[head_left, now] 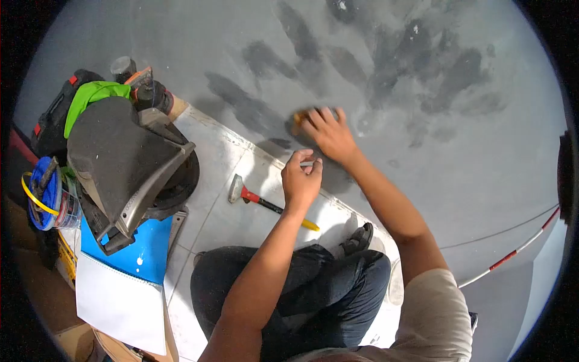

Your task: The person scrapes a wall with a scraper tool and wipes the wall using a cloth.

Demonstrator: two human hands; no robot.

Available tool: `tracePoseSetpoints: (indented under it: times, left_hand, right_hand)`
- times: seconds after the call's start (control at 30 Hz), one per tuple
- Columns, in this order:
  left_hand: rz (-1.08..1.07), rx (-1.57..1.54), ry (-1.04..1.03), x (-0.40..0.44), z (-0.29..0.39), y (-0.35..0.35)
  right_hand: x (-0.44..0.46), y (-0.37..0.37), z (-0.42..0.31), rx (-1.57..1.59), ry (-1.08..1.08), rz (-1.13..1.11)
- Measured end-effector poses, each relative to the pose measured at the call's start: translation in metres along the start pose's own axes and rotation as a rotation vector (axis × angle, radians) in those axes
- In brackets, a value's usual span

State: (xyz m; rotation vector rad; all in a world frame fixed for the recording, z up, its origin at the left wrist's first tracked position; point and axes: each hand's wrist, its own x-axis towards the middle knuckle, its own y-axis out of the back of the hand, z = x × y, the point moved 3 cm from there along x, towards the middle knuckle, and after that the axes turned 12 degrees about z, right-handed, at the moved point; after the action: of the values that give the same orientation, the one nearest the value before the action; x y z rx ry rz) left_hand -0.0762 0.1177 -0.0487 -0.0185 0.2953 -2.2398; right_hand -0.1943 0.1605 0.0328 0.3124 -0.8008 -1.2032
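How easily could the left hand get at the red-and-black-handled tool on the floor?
Probably yes: the left hand looks empty, and the tool lies close by on the floor, its head uncovered, with nothing visible blocking the way.

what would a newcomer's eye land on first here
Probably the dark smudges spread over the grey surface, with the right hand holding a blurred yellowish item against it. Next, the bright green cloth at frame left, and the red, black and yellow tool on the white tiles.
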Motion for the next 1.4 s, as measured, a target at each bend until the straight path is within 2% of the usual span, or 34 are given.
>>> tracePoseSetpoints:
  times: [0.07, 0.13, 0.23, 0.3, 0.37, 0.47, 0.53, 0.67, 0.73, 0.77, 0.83, 0.9, 0.97, 1.03, 1.07, 1.13, 1.17, 1.23, 1.3, 1.4]
  left_hand:
    - [0.019, -0.001, 0.036, -0.002, 0.002, 0.004]
    - [0.060, 0.001, 0.086, 0.002, 0.002, 0.012]
    - [0.167, -0.099, 0.075, 0.014, 0.001, 0.028]
    - [0.223, -0.160, 0.077, 0.018, 0.001, 0.030]
    - [0.206, -0.175, 0.089, 0.016, 0.012, 0.026]
    - [0.111, -0.189, 0.118, 0.005, 0.008, 0.012]
    - [0.073, -0.137, 0.100, -0.001, 0.007, 0.007]
    - [0.115, -0.162, 0.078, 0.003, -0.001, 0.009]
    - [0.208, -0.144, 0.006, 0.012, -0.002, 0.016]
    - [0.218, -0.144, 0.005, 0.016, -0.002, 0.018]
    - [0.256, -0.123, -0.015, 0.022, -0.002, 0.024]
    - [0.262, -0.177, 0.037, 0.021, 0.002, 0.025]
    - [0.269, -0.237, 0.091, 0.017, 0.003, 0.024]
    - [0.213, -0.278, 0.093, 0.013, 0.003, 0.019]
    - [0.204, -0.213, 0.063, 0.012, 0.006, 0.018]
    - [0.190, -0.247, 0.048, 0.010, 0.006, 0.014]
    - [0.173, -0.275, 0.038, 0.008, 0.006, 0.011]
    - [0.167, -0.298, 0.038, 0.005, 0.010, 0.012]
    - [0.204, -0.274, -0.004, 0.008, 0.010, 0.016]
    - [0.246, -0.321, 0.000, 0.022, -0.007, 0.020]
  right_hand:
    - [0.059, -0.006, 0.007, -0.034, -0.002, 0.033]
    - [0.073, -0.007, 0.005, -0.052, 0.012, 0.022]
    - [0.040, -0.001, -0.003, 0.011, -0.087, 0.048]
    - [-0.026, 0.005, -0.013, -0.046, -0.079, 0.008]
    - [-0.056, 0.003, -0.014, -0.128, -0.051, -0.033]
    - [-0.054, 0.010, -0.010, -0.051, -0.059, -0.188]
    - [-0.012, 0.004, -0.006, -0.033, 0.011, -0.170]
    - [0.109, -0.029, 0.005, -0.078, 0.059, 0.129]
    - [0.155, -0.039, 0.005, -0.137, 0.092, 0.221]
    - [0.159, -0.040, 0.003, -0.131, 0.097, 0.227]
    - [0.161, -0.048, 0.001, -0.114, 0.011, 0.092]
    - [0.116, -0.046, -0.011, -0.051, 0.063, 0.078]
    - [0.048, -0.045, -0.026, -0.049, 0.209, 0.014]
    - [-0.001, -0.036, -0.036, 0.098, 0.141, -0.101]
    - [-0.007, -0.035, -0.033, 0.094, 0.144, -0.098]
    - [-0.012, -0.032, -0.029, 0.140, 0.201, -0.275]
    - [-0.009, -0.036, -0.025, 0.133, 0.189, -0.275]
    - [0.040, -0.037, -0.022, 0.139, 0.352, -0.080]
    - [0.092, -0.047, -0.019, 0.067, 0.376, 0.104]
    - [0.150, -0.042, -0.009, -0.035, 0.280, 0.075]
